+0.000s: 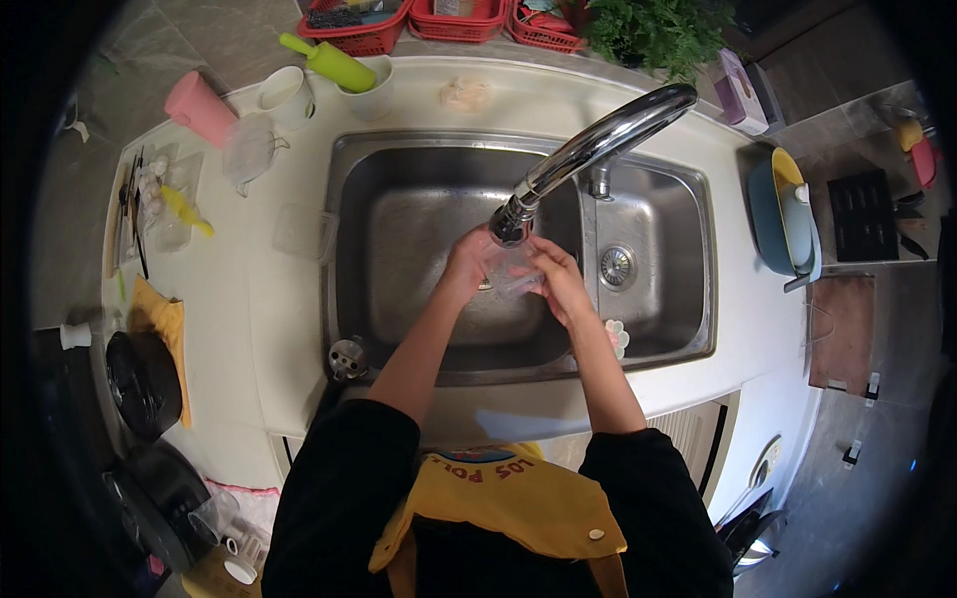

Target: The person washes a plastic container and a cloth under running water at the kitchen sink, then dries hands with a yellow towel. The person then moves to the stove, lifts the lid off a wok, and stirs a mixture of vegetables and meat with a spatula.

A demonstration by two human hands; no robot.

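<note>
Under the spout of a chrome faucet (609,138), both my hands are over the large basin of a double stainless-steel sink (404,299). Between them is a transparent plastic piece (516,270), perhaps a small container; its outline is blurred. My left hand (469,261) grips its left side. At its right side, the fingers of my right hand (559,280) are curled around the edge. The spout head hides part of the fingers and the plastic. Whether water is running is hard to tell.
The smaller basin has a drain strainer (617,265). A transparent plastic lid or tray (305,233) lies by the sink's left rim. Behind it stand white cups (286,97), a pink cup (200,108) and a green rolling pin (329,63). A blue-green basin (770,213) stands right.
</note>
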